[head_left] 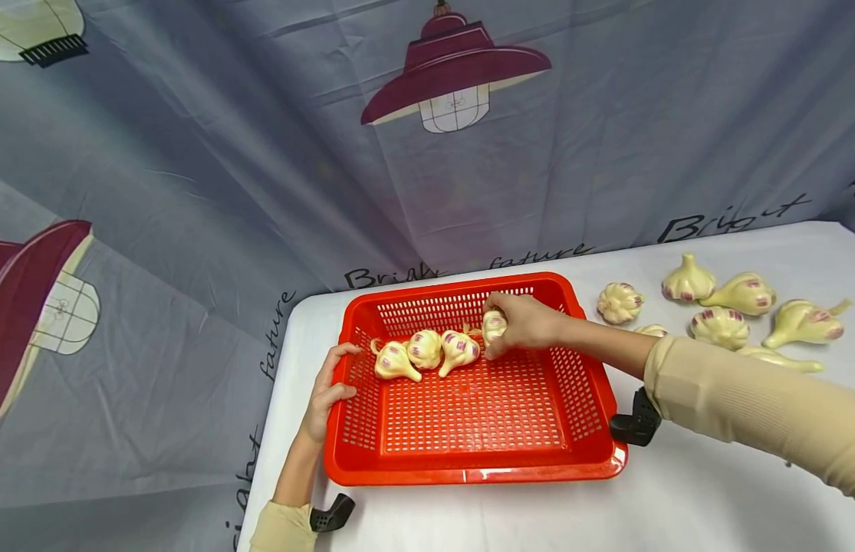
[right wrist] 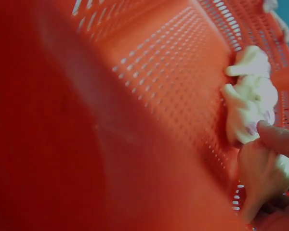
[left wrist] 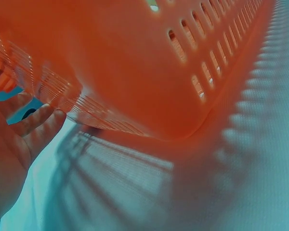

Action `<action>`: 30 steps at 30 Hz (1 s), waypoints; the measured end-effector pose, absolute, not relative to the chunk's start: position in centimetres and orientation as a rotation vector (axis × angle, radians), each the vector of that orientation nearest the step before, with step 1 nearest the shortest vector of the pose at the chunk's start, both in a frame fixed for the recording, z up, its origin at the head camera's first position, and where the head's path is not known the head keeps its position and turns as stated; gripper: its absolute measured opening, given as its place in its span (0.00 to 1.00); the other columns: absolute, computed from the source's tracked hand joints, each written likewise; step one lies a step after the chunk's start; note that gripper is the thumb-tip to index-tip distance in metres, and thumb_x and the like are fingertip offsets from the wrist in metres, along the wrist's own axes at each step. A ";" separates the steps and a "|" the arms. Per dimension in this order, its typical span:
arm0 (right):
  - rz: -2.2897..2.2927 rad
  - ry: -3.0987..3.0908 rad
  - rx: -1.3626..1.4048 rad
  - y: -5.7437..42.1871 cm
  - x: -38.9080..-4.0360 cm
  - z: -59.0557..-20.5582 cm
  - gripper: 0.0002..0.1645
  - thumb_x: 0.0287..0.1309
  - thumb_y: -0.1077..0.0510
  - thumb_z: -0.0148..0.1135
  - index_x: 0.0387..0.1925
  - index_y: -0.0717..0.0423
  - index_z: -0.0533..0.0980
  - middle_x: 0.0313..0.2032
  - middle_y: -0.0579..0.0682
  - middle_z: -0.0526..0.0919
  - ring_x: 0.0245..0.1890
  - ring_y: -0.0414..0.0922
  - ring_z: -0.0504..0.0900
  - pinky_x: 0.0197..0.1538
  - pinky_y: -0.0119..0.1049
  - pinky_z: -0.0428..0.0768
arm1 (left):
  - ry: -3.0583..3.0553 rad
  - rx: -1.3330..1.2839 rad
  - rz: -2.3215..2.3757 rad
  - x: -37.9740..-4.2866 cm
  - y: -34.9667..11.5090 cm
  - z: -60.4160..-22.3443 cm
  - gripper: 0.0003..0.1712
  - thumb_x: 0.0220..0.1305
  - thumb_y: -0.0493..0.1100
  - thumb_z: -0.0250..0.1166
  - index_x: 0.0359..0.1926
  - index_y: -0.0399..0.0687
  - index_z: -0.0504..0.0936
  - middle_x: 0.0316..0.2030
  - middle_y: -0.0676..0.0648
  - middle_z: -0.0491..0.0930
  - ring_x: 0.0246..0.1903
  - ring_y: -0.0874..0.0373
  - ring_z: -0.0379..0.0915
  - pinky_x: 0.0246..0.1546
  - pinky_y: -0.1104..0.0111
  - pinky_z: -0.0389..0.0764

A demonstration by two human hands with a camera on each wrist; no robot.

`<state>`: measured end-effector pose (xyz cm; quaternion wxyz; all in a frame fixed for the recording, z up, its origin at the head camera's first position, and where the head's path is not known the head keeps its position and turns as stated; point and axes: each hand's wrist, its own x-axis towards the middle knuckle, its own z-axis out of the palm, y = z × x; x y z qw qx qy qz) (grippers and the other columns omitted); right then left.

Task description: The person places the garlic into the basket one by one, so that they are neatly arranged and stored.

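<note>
A red plastic basket [head_left: 468, 474] with slotted walls stands on the white-covered table. At its left rim my left hand [head_left: 323, 391] grips the edge, with digits over the top; the left wrist view shows other fingers [left wrist: 43, 118] against the outside wall. Inside the basket, my right hand [head_left: 527, 322] holds a garlic bulb [head_left: 494, 326], thumb on one side in the right wrist view. Left of that bulb, a row of three more garlic bulbs [head_left: 425, 349] lies along the far part of the basket floor. The held bulb [right wrist: 260, 173] is beside the nearest of them.
Several loose garlic bulbs [head_left: 720, 328] lie on the table [head_left: 710, 475] right of the basket, behind my right forearm. A grey curtain [head_left: 296, 192] printed with lamps hangs behind and to the left of the table.
</note>
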<state>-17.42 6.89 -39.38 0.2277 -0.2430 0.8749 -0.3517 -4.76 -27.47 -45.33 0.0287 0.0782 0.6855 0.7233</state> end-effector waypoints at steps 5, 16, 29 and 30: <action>-0.871 2.487 -0.693 6.4 -17.2 -39.4 0.38 0.40 0.55 0.83 0.50 0.62 0.71 0.33 0.52 0.79 0.34 0.47 0.77 0.39 0.40 0.76 | 2.113 0.247 2.237 -4.7 -27.5 -45.3 0.35 0.48 0.30 0.45 0.62 0.39 0.60 0.60 0.30 0.61 0.50 0.36 0.68 0.41 0.56 0.83; -0.621 2.571 -0.801 5.2 -16.3 -39.7 0.35 0.36 0.56 0.85 0.43 0.58 0.71 0.27 0.48 0.75 0.29 0.46 0.74 0.32 0.39 0.75 | 2.110 0.233 2.230 -4.7 -27.5 -45.3 0.35 0.49 0.30 0.45 0.63 0.41 0.60 0.60 0.32 0.62 0.50 0.36 0.68 0.40 0.56 0.83; -0.514 2.565 -0.897 5.3 -16.3 -39.7 0.38 0.35 0.57 0.86 0.48 0.61 0.74 0.35 0.51 0.78 0.34 0.47 0.77 0.37 0.40 0.79 | 2.104 0.261 2.229 -4.7 -27.6 -45.4 0.34 0.50 0.30 0.45 0.63 0.39 0.59 0.59 0.29 0.62 0.49 0.35 0.69 0.40 0.57 0.83; -0.515 2.561 -0.901 5.3 -16.4 -39.6 0.37 0.36 0.56 0.85 0.48 0.61 0.74 0.35 0.50 0.78 0.34 0.47 0.76 0.37 0.39 0.78 | 2.101 0.259 2.232 -4.7 -27.6 -45.4 0.34 0.50 0.30 0.45 0.63 0.39 0.59 0.59 0.30 0.62 0.49 0.35 0.69 0.40 0.57 0.83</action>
